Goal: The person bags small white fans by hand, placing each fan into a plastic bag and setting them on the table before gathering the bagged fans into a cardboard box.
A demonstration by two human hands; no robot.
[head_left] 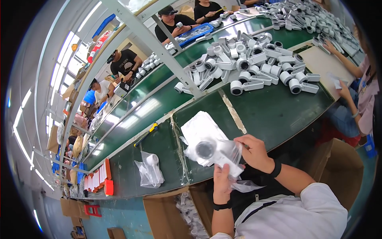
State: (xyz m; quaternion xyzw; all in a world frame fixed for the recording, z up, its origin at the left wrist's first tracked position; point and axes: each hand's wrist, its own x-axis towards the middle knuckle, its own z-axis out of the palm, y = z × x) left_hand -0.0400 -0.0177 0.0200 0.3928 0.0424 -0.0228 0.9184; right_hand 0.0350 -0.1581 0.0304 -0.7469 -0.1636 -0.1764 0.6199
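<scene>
Two hands busy | left hand clamped on white gadget | right hand pinching clear bag | bagging, apparently | next move likely wants smoothing it snug

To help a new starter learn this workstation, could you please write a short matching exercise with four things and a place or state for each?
Things:
1. Stool
2. Gadget between the left hand and right hand
3. Flat stack
4. Cardboard box holding wrapped gadgets

Places and states:
A. white, on the green table
B. below the table's near edge
C. red, on the floor
D. in clear plastic

Pairs: 1-C, 2-D, 3-A, 4-B.
</scene>
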